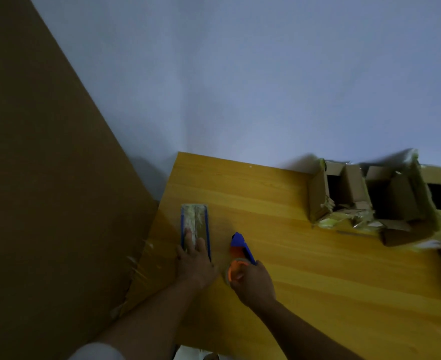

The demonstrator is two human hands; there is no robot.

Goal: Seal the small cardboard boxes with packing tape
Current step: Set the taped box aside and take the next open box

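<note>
A small flat box (195, 222) with blue edges and a taped top lies on the yellow wooden table (305, 268) near its left side. My left hand (194, 263) rests flat on the near end of that box, fingers straight. My right hand (253, 284) grips a blue and orange tape dispenser (240, 249) just to the right of the box, its blue nose pointing away from me and down at the table.
Several open cardboard boxes (370, 198) with torn tape stand at the table's far right. A large brown cardboard sheet (45, 190) leans along the left, next to the table's edge. A pale wall rises behind.
</note>
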